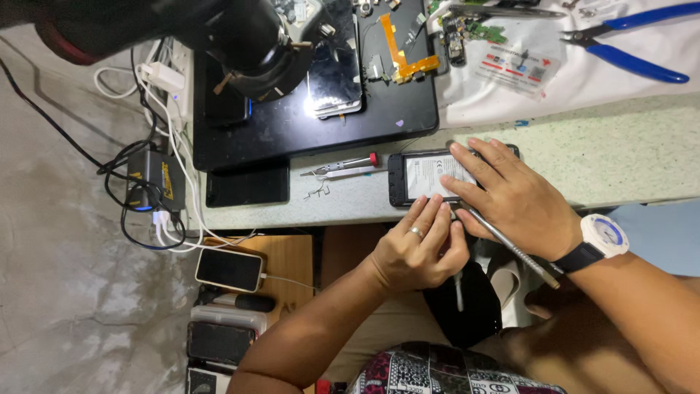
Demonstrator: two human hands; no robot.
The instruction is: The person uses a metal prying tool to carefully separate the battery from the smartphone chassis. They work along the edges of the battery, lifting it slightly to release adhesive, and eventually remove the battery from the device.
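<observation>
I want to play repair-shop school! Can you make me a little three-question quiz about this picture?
1. True or false: the right hand lies flat on the opened phone.
2. Which tool lies at the top right of the bench? A) blue-handled pliers B) a hammer C) a paintbrush
3. Fill in: the left hand wears a ____ on one finger.

Key: 1 true. 2 A. 3 ring.
</observation>
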